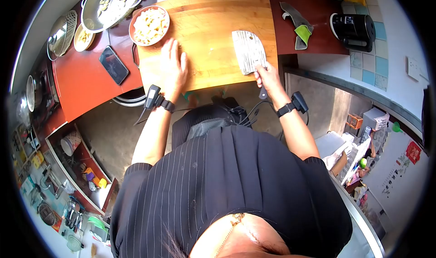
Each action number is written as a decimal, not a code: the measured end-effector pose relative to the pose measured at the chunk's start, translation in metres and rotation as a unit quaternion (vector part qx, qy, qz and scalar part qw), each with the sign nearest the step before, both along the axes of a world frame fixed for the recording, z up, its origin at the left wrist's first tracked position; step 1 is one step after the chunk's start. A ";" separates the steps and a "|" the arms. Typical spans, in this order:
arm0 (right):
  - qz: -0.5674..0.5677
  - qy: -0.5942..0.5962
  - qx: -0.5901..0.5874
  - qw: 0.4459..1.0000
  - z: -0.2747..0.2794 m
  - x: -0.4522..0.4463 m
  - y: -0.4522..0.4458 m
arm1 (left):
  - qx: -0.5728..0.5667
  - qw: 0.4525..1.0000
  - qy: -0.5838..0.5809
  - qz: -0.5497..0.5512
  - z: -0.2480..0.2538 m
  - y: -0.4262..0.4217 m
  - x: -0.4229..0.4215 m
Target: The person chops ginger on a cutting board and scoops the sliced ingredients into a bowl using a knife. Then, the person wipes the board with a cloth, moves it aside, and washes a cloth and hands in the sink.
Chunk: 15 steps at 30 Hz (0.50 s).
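Observation:
My right hand [269,78] is wrapped round the dark handle of a cleaver [249,53]. Its broad blade, streaked with light and dark, lies over the right part of the wooden cutting board [209,35]. My left hand [174,67] rests at the board's left side with fingers stretched out and holds nothing. Just beyond its fingertips stands a bowl [151,26] with an orange-pink rim, full of pale chopped pieces I cannot name for certain. A few tiny scraps dot the board.
Left of the board lie a phone [114,65], a small bowl [84,38] and a metal colander [101,17] holding food pieces. A grey and green cloth [299,29] and a black electric kettle [353,31] stand to the right. The counter's front edge is close to my body.

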State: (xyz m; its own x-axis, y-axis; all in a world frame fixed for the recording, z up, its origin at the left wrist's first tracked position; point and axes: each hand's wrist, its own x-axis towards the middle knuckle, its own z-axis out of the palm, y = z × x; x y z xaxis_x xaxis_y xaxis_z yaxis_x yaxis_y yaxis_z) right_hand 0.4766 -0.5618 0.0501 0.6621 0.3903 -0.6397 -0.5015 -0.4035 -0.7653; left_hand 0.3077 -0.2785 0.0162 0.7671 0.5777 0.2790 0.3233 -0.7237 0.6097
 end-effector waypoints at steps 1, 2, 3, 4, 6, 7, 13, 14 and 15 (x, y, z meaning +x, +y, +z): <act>0.000 -0.010 0.000 1.000 -0.001 -0.010 0.006 | 0.013 1.000 0.001 -0.027 0.000 -0.005 0.002; 0.000 0.002 -0.003 1.000 -0.002 -0.020 0.015 | 0.001 0.998 0.001 -0.055 -0.001 -0.011 0.002; 0.001 0.014 -0.004 1.000 0.000 -0.030 0.028 | -0.011 0.996 0.001 -0.084 0.000 -0.018 0.002; 0.014 0.012 -0.015 1.000 0.004 -0.040 0.042 | -0.014 0.994 0.019 -0.108 0.010 -0.023 0.001; 0.044 0.004 -0.020 0.999 0.008 -0.057 0.067 | 0.007 0.995 0.039 -0.096 0.016 -0.028 -0.007; 0.046 0.005 -0.008 0.999 0.007 -0.064 0.077 | 0.017 0.996 0.057 -0.069 0.021 -0.028 -0.011; 0.085 -0.016 0.014 0.996 0.013 -0.093 0.113 | 0.022 0.999 0.044 -0.013 0.014 -0.020 -0.008; 0.101 -0.003 0.000 0.995 0.014 -0.097 0.116 | 0.000 0.999 0.044 -0.005 0.015 -0.021 -0.003; 0.107 0.001 -0.003 0.994 0.012 -0.102 0.120 | -0.006 0.999 0.032 0.002 0.012 -0.023 0.001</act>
State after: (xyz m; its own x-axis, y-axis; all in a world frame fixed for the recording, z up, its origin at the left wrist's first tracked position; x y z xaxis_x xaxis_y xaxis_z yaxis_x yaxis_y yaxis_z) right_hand 0.3743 -0.4418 0.0618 0.5631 0.5188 -0.6433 -0.4046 -0.5056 -0.7620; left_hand 0.3085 -0.3016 0.0285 0.7806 0.5840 0.2227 0.3645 -0.7147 0.5969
